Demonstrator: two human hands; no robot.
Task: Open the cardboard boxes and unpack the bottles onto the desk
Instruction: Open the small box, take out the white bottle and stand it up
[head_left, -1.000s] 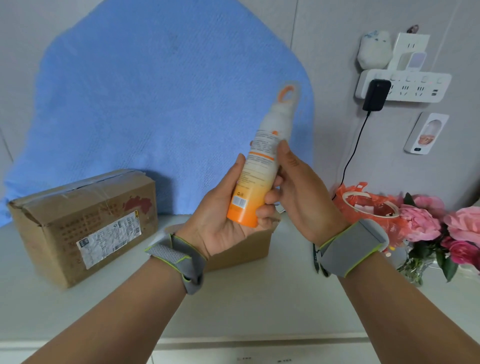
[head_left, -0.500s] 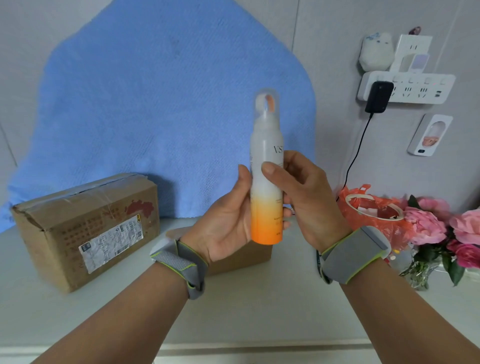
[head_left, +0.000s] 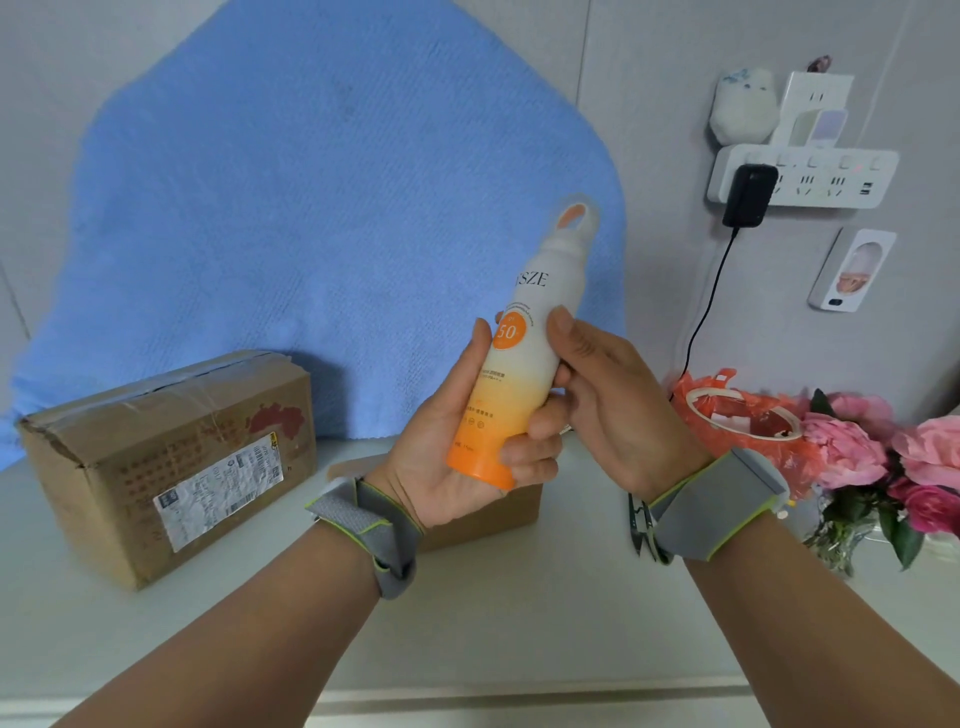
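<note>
A tall spray bottle (head_left: 519, 358), white at the top and orange at the base with a clear cap, is held up above the desk, tilted to the right. My left hand (head_left: 452, 441) cradles its base and lower body. My right hand (head_left: 602, 400) pinches its middle from the right. Behind my left hand sits a small cardboard box (head_left: 493, 514), mostly hidden. A larger taped cardboard box (head_left: 171, 457) with a shipping label stands shut on the desk (head_left: 493, 623) at the left.
Pink flowers in a glass vase (head_left: 883, 478) stand at the right, beside an orange plastic bag with a tape roll (head_left: 743, 415). Small snips (head_left: 641, 525) lie by my right wrist. A power strip with a plugged charger (head_left: 748, 195) hangs on the wall. A blue cloth (head_left: 311, 234) covers the wall behind.
The bottle has turned in my hands from upright to tilted right, and its front label with the "50" mark now faces me. Both hands stay on it.
</note>
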